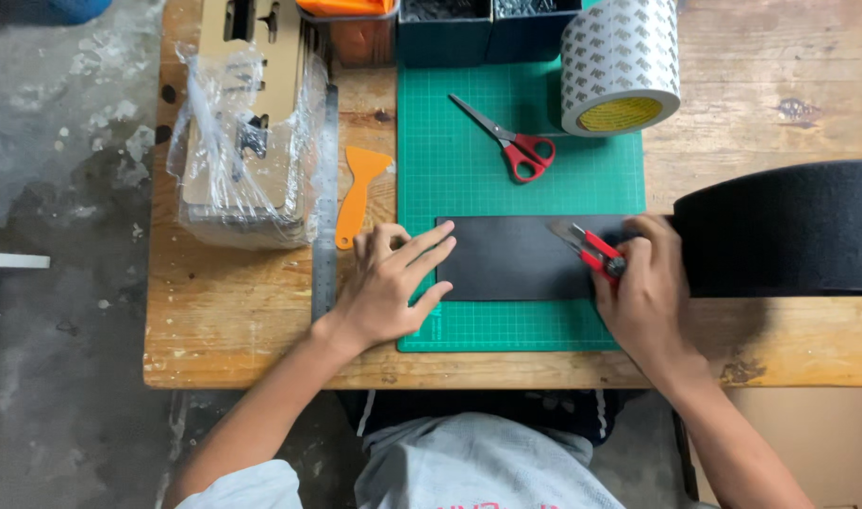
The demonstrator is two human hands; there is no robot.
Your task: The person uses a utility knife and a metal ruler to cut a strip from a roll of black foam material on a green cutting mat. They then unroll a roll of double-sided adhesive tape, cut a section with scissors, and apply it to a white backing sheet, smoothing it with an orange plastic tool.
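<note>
A black felt-like strip (516,259) lies flat on a green cutting mat (469,151), unrolled from a big black roll (780,226) at the right. My left hand (393,283) presses flat on the strip's left end, fingers spread. My right hand (643,292) grips a red utility knife (591,247), its blade resting on the strip near the strip's right end.
Red-handled scissors (516,146) and a large white tape roll (620,66) sit on the mat's far side. An orange scraper (360,193), a steel ruler (325,207) and a plastic-wrapped stack of parts (247,141) lie left. Dark bins (483,28) line the wooden table's back edge.
</note>
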